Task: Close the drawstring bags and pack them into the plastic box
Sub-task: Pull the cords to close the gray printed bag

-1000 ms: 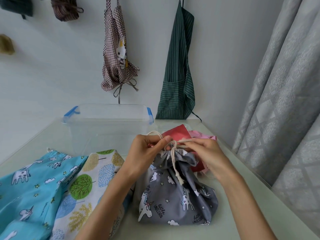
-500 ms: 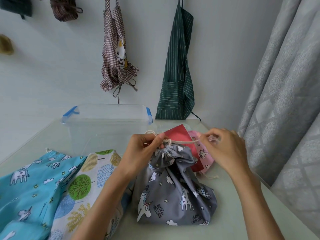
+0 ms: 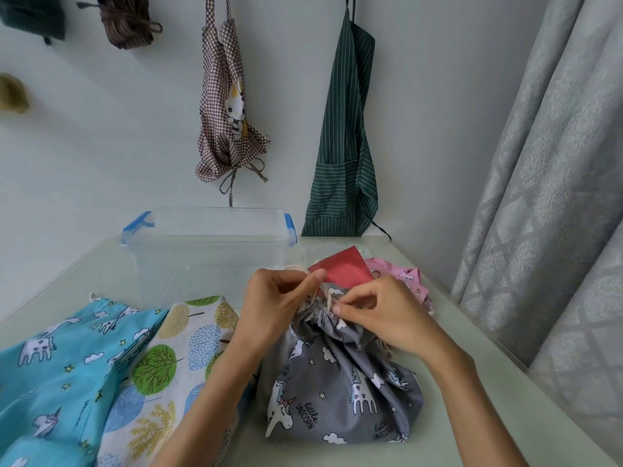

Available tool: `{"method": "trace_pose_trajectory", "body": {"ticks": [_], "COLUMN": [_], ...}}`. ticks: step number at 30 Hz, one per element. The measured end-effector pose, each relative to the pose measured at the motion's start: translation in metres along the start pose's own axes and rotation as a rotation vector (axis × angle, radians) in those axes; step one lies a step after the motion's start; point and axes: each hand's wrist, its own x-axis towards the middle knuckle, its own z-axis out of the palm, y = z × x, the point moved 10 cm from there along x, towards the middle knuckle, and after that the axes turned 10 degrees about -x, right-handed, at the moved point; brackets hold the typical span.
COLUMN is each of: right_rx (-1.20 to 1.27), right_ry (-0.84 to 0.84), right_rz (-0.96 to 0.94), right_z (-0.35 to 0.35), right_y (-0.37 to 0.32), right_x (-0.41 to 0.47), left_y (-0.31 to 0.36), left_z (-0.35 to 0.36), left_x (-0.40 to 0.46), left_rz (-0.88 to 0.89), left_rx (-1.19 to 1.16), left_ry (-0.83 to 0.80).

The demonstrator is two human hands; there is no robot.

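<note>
A grey unicorn-print drawstring bag (image 3: 340, 392) sits on the table in front of me, its mouth gathered tight. My left hand (image 3: 276, 305) pinches the cream drawstring (image 3: 315, 296) at the left of the gathered neck. My right hand (image 3: 381, 311) pinches the cord just right of the neck. A clear plastic box (image 3: 209, 244) with blue latches stands open behind the bag. To the left lie a tree-print bag (image 3: 161, 365) and a blue unicorn bag (image 3: 57, 372), both flat. A red bag (image 3: 344, 271) and a pink bag (image 3: 404, 278) lie behind my right hand.
The pale table (image 3: 472, 382) meets a white wall at the back. A checked apron (image 3: 226, 106) and a green striped apron (image 3: 347, 139) hang on the wall. A grey curtain (image 3: 546, 197) falls along the table's right edge.
My right hand had drawn the cord out to the right; it has come back in to the bag's neck. The left hand stays at the gathered mouth.
</note>
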Motion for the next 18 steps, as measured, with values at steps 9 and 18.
{"method": "trace_pose_trajectory", "body": {"ticks": [9,18], "right_rx": [0.097,0.223], "right_ry": [0.272,0.040], "right_rz": [0.002,0.114], "right_z": [-0.051,-0.023], "right_y": [0.007,0.022], "right_x": [-0.009,-0.002], "left_y": [0.008,-0.004], "left_z": [-0.032,-0.043], "left_x": [0.002,0.002], "left_rz": [-0.021,-0.115], "left_rx": [0.353,0.034], "left_ry": [0.222,0.279]}}
